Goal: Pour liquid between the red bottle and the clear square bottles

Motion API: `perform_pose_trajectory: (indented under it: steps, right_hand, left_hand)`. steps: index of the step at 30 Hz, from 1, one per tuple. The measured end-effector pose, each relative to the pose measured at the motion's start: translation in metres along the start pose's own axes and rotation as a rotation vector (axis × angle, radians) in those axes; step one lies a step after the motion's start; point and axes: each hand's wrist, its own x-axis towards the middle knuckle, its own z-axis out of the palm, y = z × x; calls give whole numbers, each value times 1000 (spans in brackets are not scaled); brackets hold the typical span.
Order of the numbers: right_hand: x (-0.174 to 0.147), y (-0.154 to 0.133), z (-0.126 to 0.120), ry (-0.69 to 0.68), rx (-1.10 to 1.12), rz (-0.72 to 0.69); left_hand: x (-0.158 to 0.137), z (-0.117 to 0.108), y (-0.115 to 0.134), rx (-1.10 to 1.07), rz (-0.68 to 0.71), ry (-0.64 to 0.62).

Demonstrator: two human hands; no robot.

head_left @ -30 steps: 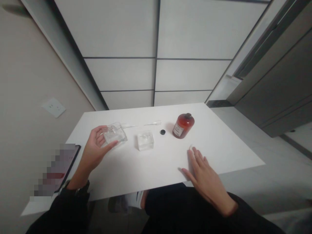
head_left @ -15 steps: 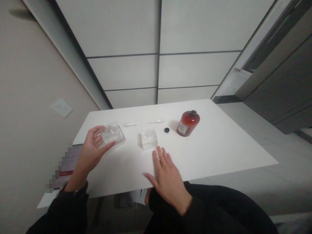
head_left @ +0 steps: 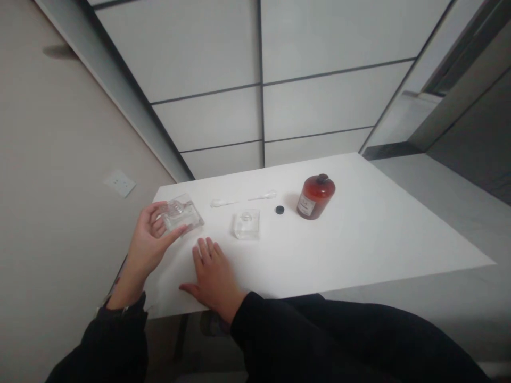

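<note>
My left hand point(head_left: 154, 234) grips a clear, square glass bottle point(head_left: 181, 214) by its near left side, tilted at the table's left. My right hand point(head_left: 215, 276) is open, its fingers stretched out low over or on the table; I cannot tell whether the palm touches. It is apart from both clear containers. A second clear square glass bottle point(head_left: 246, 224) stands beyond the right hand's fingers. Two clear plastic droppers lie behind it, a left dropper point(head_left: 222, 203) and a right dropper point(head_left: 263, 196). Beside them is a small black cap point(head_left: 280, 209).
A reddish-brown bottle point(head_left: 316, 197) with a white label and dark top stands at the right rear of the white table point(head_left: 359, 239). Behind the table are white panels point(head_left: 215, 114); a wall with a socket point(head_left: 120, 183) is at the left.
My right hand has moved left, away from the standing square bottle and towards the one in my left hand. My left hand keeps its grip. The camera view has shifted slightly.
</note>
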Motion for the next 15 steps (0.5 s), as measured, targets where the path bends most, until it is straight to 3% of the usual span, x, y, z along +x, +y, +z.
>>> perform_pose_trajectory:
  steps: [3, 5, 8, 11, 15]
  right_hand:
    - [-40, 11, -3, 17, -15, -44]
    - [-78, 35, -14, 32, -63, -14]
    - [-142, 96, -51, 83, -220, 120]
    - [-202, 172, -100, 166, -373, 345]
    - [-244, 247, -149, 203, -467, 570]
  left_hand:
    - [1, 2, 3, -4, 0, -4]
    - [2, 5, 2, -8, -2, 6]
    - [3, 10, -2, -19, -11, 14]
    - [2, 16, -7, -49, -20, -6]
    - [4, 23, -12, -84, -20, -34]
